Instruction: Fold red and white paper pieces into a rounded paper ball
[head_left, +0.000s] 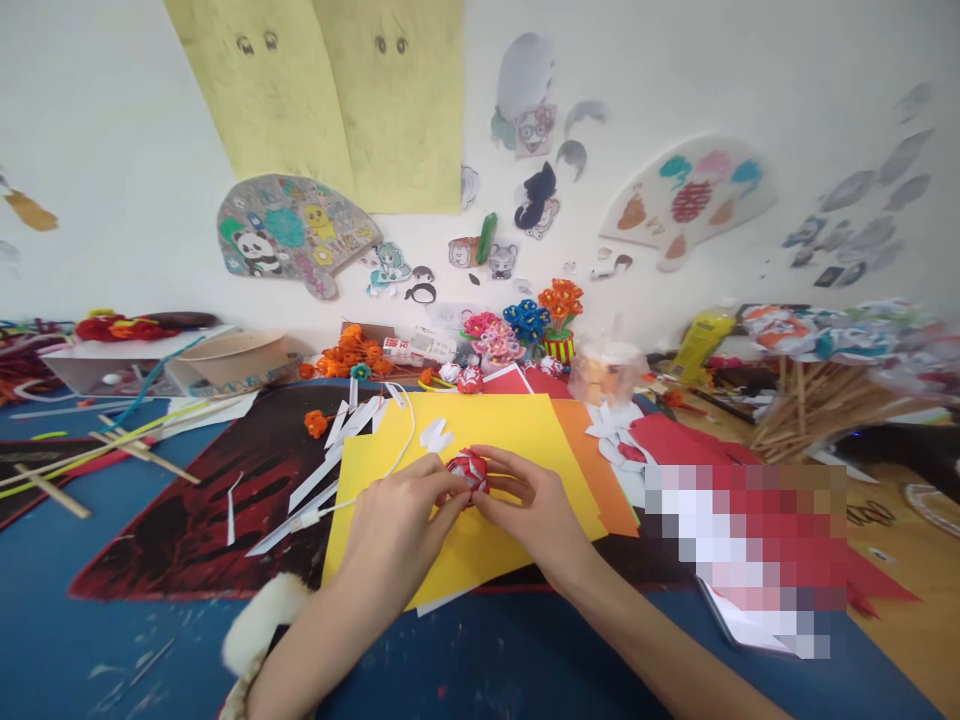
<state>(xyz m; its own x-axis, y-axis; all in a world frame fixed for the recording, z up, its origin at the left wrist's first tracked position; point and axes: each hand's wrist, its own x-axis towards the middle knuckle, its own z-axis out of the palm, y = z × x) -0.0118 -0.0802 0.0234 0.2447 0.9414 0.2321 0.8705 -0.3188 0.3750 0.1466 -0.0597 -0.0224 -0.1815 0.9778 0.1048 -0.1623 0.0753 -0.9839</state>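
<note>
A small red and white folded paper ball point(470, 474) is held between both hands above a yellow paper sheet point(517, 425). My left hand point(409, 505) pinches its left and lower side with thumb and forefinger. On the other side, my right hand point(529, 500) grips it with the thumb below and the fingers behind. A folded white paper piece point(436, 436) lies on the yellow sheet just beyond my left hand. Orange paper point(592, 470) shows from under the yellow sheet's right side.
White paper strips point(319, 480) and a cable point(405, 440) lie left of the yellow sheet. Red paper point(720, 450) and a partly pixelated phone point(739, 620) are at right. Paper flowers point(529, 320), a clear cup point(607, 372) and a yellow bottle point(701, 345) stand along the wall.
</note>
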